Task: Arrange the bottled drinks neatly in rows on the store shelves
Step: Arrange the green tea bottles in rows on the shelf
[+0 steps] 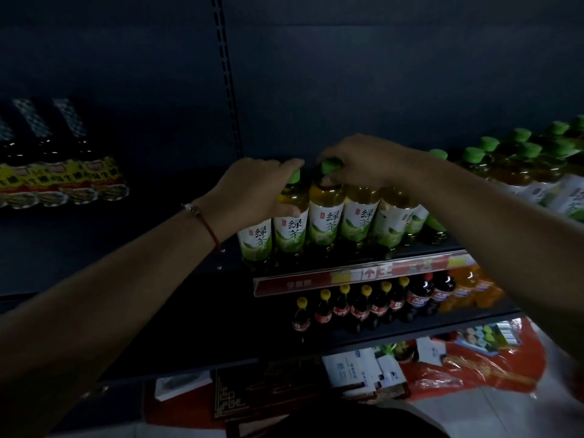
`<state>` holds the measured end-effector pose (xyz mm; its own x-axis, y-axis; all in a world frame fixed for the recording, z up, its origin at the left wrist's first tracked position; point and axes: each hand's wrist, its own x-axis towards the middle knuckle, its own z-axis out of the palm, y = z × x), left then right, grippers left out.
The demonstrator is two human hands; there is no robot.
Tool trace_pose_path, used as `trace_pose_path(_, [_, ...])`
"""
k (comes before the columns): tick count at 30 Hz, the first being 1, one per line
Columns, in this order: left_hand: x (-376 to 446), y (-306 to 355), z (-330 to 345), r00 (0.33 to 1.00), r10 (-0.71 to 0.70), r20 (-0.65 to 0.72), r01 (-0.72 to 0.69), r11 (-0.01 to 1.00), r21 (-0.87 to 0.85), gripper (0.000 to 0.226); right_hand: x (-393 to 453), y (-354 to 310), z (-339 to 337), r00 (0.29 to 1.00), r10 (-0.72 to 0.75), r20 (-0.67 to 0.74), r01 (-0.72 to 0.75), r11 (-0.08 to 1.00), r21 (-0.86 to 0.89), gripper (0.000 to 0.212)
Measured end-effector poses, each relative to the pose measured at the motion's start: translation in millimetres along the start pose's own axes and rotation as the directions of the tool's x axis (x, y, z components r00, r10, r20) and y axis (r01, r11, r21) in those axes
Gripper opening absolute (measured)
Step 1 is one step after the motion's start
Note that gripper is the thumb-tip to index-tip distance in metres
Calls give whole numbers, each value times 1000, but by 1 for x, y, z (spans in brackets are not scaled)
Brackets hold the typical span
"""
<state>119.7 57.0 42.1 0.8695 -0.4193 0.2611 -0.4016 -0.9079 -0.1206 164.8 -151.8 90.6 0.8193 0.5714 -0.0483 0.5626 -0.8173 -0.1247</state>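
On the dim shelf [363, 263], upright bottles are standing side by side: left hand [252, 188] is gripping one bottle [289, 216] by its neck, right hand [363, 162] is pinching the next bottle's cap [330, 167].

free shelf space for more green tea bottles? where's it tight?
Free: the dark shelf between the upright and the yellow-label bottles. Crowded: the front row of tea bottles stands label to label, both hands on it, left hand and right hand; more green caps fill the right. The cola row below is packed.
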Motion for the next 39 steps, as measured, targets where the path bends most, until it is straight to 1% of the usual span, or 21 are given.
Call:
trace_pose_path(4, [4, -6, -2, 999, 0, 36, 6, 988, -154, 85, -7, 2, 1, 999, -25, -25, 25, 1000, 6, 47])
trace_pose_path(8, [3, -5, -3, 999, 16, 39, -10, 988, -154, 85, -11, 4, 3, 998, -44, -47, 45, 999, 26, 52])
trace_pose_path(10, [4, -5, -3, 998, 8, 64, 1, 990, -138, 89, -16, 6, 3, 996, -53, -68, 55, 998, 33, 61])
trace_pose_path(12, [6, -1, -5, 999, 9, 52, -3, 993, -117, 96, -26, 14, 0, 993, -45, -109, 49, 998, 30, 75])
trace_pose_path(13, [8, 4, -7, 1000, 17, 21, -15, 993, -116, 99, -33, 21, -2, 990, -20, -139, 24, 999, 26, 80])
trace_pose_path(15, [19, 19, -14, 998, 40, -57, -48, 990, -131, 99, -51, 42, -6, 982, 66, -177, -70, 997, -19, 84])
trace_pose_path(17, [38, 37, -18, 993, 73, -90, -84, 989, -123, 98, -67, 62, -5, 978, 160, -137, -175, 979, -103, 88])
trace_pose_path(19, [63, 55, -16, 992, 112, -60, -117, 989, -87, 96, -74, 73, 3, 973, 217, -80, -226, 966, -127, 92])
trace_pose_path(21, [84, 66, -11, 992, 116, 41, -112, 989, -94, 91, -75, 78, 13, 974, 217, -69, -222, 971, -90, 91])
trace_pose_path(23, [98, 74, -3, 987, 102, 126, -82, 985, -152, 79, -73, 81, 21, 972, 209, -104, -217, 974, -62, 87])
trace_pose_path(25, [105, 76, 4, 987, 90, 136, -55, 969, -241, 62, -70, 87, 23, 970, 199, -138, -209, 976, -60, 85])
trace_pose_path(27, [107, 74, 8, 989, 84, 119, -44, 952, -302, 54, -67, 92, 25, 970, 184, -156, -197, 978, -73, 86])
trace_pose_path(30, [106, 71, 8, 989, 90, 118, -43, 933, -356, 52, -63, 101, 27, 970, 170, -174, -186, 980, -76, 89])
trace_pose_path(33, [104, 72, 7, 989, 88, 121, -36, 926, -375, 55, -60, 107, 28, 967, 167, -191, -186, 979, -88, 89])
trace_pose_path(36, [103, 72, 6, 988, 88, 129, -34, 927, -372, 59, -58, 112, 29, 968, 146, -202, -164, 984, -74, 89])
trace_pose_path(39, [99, 74, 6, 990, 91, 106, -51, 942, -331, 62, -57, 116, 28, 975, 104, -199, -118, 991, -61, 90])
